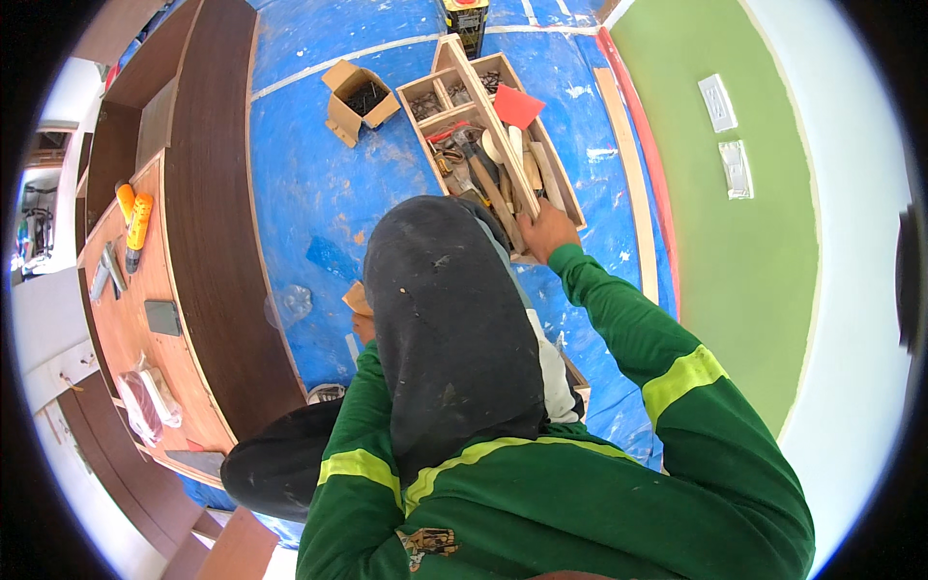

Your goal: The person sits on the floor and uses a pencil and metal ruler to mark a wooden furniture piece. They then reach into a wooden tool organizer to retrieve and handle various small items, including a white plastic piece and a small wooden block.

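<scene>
Head view, right hand (pixel 547 230) reaching into toolbox (pixel 570 198)

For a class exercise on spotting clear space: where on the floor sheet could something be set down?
Bare sheet lies between the dark panel and the cardboard box, and below that box. The toolbox is crowded; the right hand reaches into it.

"Any boxes or labels down there?"

"An open brown cardboard box (pixel 356 97) sits on the blue floor sheet, left of the tool tray. A dark can with a yellow and red label (pixel 467 19) stands at the tray's far end."

"Screens?"

"A dark phone (pixel 162 317) lies on the wooden counter."
</scene>
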A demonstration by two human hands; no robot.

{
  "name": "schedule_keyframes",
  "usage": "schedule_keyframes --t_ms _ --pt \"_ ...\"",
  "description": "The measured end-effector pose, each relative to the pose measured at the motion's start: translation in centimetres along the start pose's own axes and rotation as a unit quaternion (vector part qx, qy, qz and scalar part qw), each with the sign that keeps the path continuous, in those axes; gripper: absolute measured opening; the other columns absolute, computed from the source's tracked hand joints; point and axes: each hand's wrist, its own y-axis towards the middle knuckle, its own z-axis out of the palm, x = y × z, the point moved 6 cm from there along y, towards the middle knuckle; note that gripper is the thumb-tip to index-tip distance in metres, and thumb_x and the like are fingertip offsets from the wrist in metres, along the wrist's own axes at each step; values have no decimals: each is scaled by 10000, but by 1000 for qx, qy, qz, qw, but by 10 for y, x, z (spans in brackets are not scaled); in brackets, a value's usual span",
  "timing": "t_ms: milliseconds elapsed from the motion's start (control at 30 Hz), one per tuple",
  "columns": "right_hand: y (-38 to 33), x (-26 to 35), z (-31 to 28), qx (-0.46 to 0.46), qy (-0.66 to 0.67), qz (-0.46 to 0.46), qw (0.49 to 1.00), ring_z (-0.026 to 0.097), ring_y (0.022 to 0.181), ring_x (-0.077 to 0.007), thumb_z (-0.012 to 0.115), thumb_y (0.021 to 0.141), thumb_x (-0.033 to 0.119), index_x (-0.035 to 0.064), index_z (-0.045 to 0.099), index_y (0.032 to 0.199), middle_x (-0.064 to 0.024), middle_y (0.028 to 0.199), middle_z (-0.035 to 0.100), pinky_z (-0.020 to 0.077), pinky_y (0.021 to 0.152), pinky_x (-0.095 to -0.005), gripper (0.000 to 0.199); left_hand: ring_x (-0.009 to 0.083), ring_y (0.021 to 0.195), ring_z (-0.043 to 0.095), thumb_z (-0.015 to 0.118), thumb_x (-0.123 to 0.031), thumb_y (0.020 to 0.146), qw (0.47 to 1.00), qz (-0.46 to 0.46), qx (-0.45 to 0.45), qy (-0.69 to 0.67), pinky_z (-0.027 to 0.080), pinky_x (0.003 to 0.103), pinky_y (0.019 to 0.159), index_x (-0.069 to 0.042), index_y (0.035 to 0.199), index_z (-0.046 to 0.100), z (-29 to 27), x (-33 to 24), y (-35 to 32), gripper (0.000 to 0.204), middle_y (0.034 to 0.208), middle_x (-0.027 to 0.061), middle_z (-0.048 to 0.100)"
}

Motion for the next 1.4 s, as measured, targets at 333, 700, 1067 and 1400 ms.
schedule_keyframes --t_ms 333,700,1067,1400 --pt "-3 4 -3 -13 -2 -3 1000 715 1000 -527 618 990 355 -75 653 1175 -368 1029 732 571 935 -569 469 329 1079 696 717 -138 984 1000 -5 -4 17 571 405 950 -39 1523 536 4 -1 0 577 1287 208 689" --pt "-2 3 -4 2 -7 9 1000 726 1030 -512 630 980 361 -73 664 1231 -356 1073 739 571 983 -572 502 335 1104 691 720 -123 975 1000 -8 -3 20 564 404 974 -40 1529 532 6 1 0 590 1297 209 683" --pt "0 2 -3 0 -14 3 1000 727 1027 -509 623 988 362 -58 664 1225 -347 1063 743 574 970 -573 484 342 1130 685 722 -108 967 1000 -16 -12 16 558 402 997 -42 1535 528 9 -1 4 603 1307 210 678" --pt "0 2 -3 1 -7 6 1000 720 1039 -513 614 988 366 -45 664 1219 -340 1087 742 569 971 -575 474 347 1153 680 725 -94 960 1000 -11 -10 22 552 401 1019 -44 1540 524 8 -6 4 616 1316 211 672"
